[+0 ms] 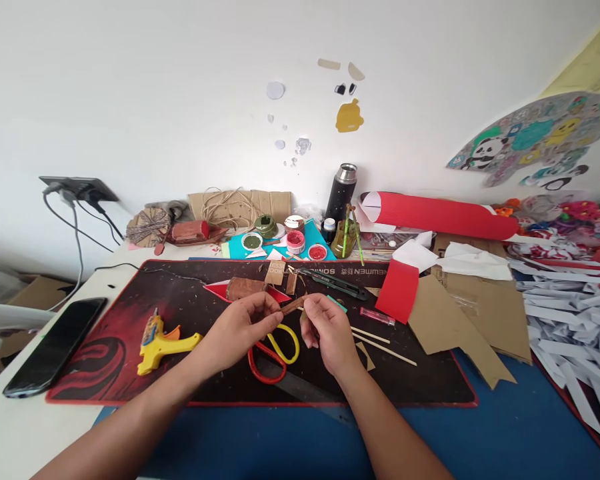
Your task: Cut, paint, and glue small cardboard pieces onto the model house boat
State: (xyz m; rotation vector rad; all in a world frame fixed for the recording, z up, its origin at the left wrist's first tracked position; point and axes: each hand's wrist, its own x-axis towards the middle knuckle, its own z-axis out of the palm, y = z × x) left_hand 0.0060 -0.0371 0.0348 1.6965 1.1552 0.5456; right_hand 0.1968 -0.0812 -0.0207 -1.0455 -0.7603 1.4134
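Observation:
Between my two hands stretches a thin brown strip (293,306), perhaps cardboard or paper. My left hand (253,327) pinches its left end, and my right hand (329,331) pinches the other end. Just below lie scissors (267,377) with one red and one yellow handle loop, partly hidden by the hands. Behind my left hand rests a brown roll (247,288) on a red and white pointed paper piece (217,289). A dark green utility knife (333,283) lies beyond my right hand, and thin wooden sticks (385,347) are beside it.
A yellow glue gun (160,343) and a phone (55,347) lie to the left. Open paint jars (295,240), a black thermos (341,190) and a red paper roll (435,215) line the back. Cardboard pieces (443,317) and white paper strips (570,347) are on the right.

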